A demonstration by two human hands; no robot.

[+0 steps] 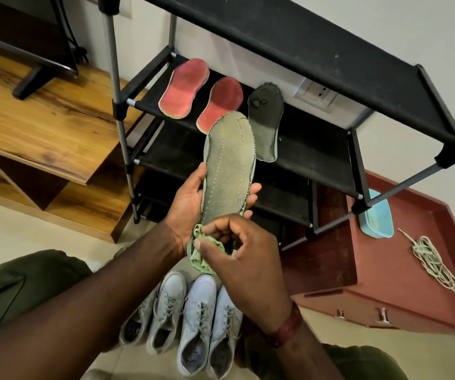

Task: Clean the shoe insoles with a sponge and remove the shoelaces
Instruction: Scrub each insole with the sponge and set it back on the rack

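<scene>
My left hand point(190, 200) grips a long grey-green insole point(227, 163) upright in front of the shoe rack, thumb on its left edge and fingertips curled round its right edge. My right hand point(244, 253) pinches a crumpled green cloth-like sponge point(203, 253) against the insole's lower end. Two red insoles point(184, 87) point(221, 102) and a dark insole point(266, 123) lie on a rack shelf. Several pale sneakers point(182, 319) with laces in them stand on the floor below my hands. A loose bundle of shoelaces point(434, 263) lies on the red cabinet.
The black shoe rack point(316, 50) stands straight ahead against the wall. A red cabinet point(401, 275) at the right bears a blue basin point(377, 218). A wooden TV unit point(48, 124) is at the left. My knees frame the shoes.
</scene>
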